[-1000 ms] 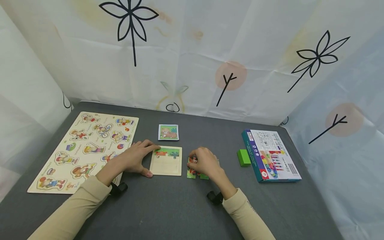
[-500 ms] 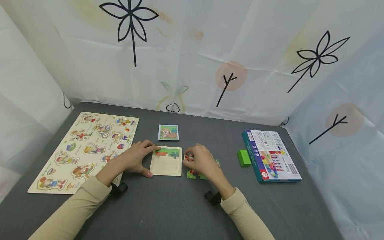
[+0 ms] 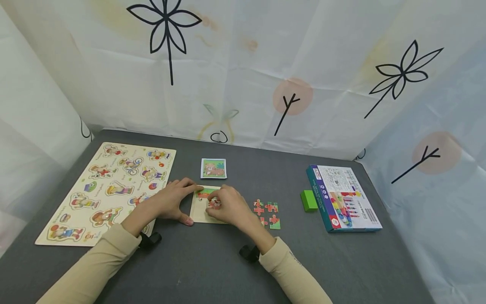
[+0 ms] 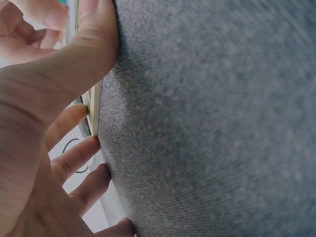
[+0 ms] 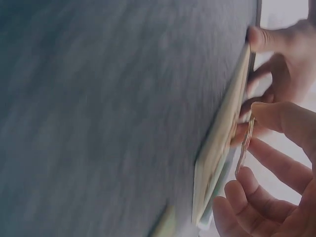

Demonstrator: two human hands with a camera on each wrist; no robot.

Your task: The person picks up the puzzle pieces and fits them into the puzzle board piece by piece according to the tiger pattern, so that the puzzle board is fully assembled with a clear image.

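Note:
My right hand (image 3: 229,205) pinches a small jigsaw piece (image 3: 214,203) with brown and red on it, over the wooden puzzle board (image 3: 197,215). In the right wrist view this piece (image 5: 245,143) stands on edge between thumb and fingertips, apart from the board. Along the board's top a green strip with a red and blue-green picture is fitted. My left hand (image 3: 174,201) lies spread at the board's left side, thumb at the near left corner, index finger on the top left. Its other fingers touch the cloth in the left wrist view. Right of the board lie several loose jigsaw pieces (image 3: 271,207).
A picture card (image 3: 213,168) with an animal lies behind the board. A large beige puzzle board with figures (image 3: 119,188) lies at left. A green block (image 3: 309,200) and a flat box (image 3: 343,197) are at right, on the grey tabletop (image 3: 197,266).
My right hand has picked a jigsaw piece from the loose ones and carried it left over the puzzle board. The left hand has stayed in place.

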